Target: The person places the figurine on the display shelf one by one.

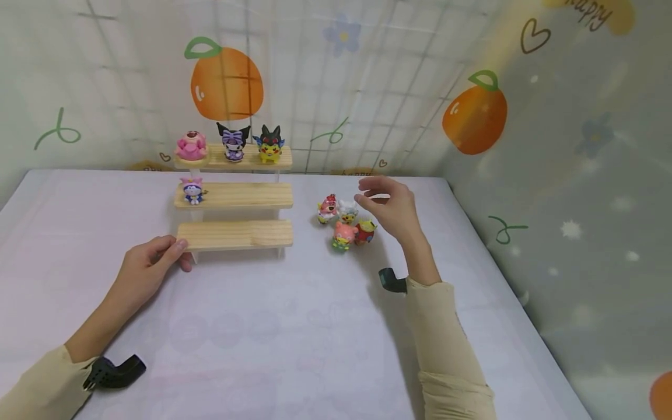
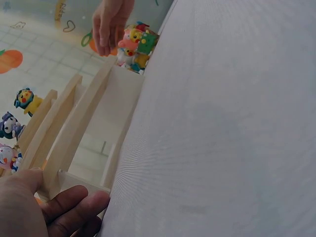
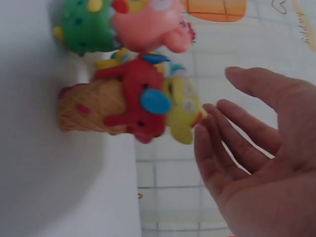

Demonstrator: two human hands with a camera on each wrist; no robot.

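Smooth wood, moulded plastic
I see wooden shelves [image 1: 231, 234], plastic figurines [image 3: 94, 106], one waffle-ridged, and a matt tablecloth [image 1: 294, 338].

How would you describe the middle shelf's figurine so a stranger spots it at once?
Find the three-tier wooden stand on the white-covered table. At the left end of its middle board is a small, pink-topped figurine with a blue body. Unlike its neighbours, it has a board all to itself.
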